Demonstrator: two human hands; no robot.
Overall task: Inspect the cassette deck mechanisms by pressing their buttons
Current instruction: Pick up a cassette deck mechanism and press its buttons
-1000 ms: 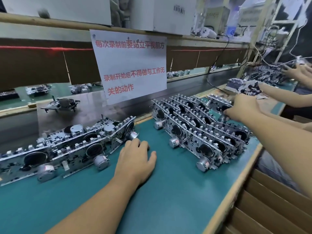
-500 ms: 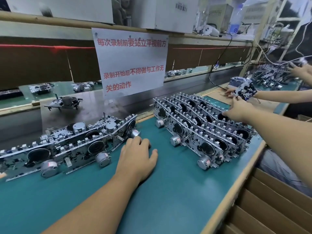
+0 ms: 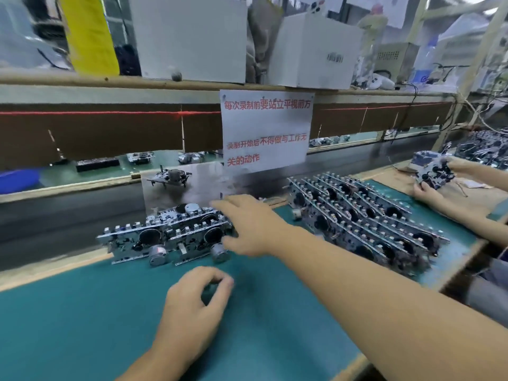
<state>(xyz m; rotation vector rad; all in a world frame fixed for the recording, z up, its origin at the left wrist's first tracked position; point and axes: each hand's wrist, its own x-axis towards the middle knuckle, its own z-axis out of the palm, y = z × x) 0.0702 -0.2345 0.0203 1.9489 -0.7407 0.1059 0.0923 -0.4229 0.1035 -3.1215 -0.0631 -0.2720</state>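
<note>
Two groups of cassette deck mechanisms are sitting on the green bench (image 3: 82,325): a small row (image 3: 167,235) at centre left of the frame and a larger stack (image 3: 365,221) at centre right. The right hand (image 3: 248,225) is reaching across to the right end of the small row, fingers extended over it; whether its grip is closing on a mechanism cannot be told. The left hand (image 3: 192,306) is hovering low over the bench below the row, fingers loosely curled, holding nothing. A white notice (image 3: 266,130) with red characters is hanging behind. Another person's hands (image 3: 428,192) are holding a mechanism at right.
</note>
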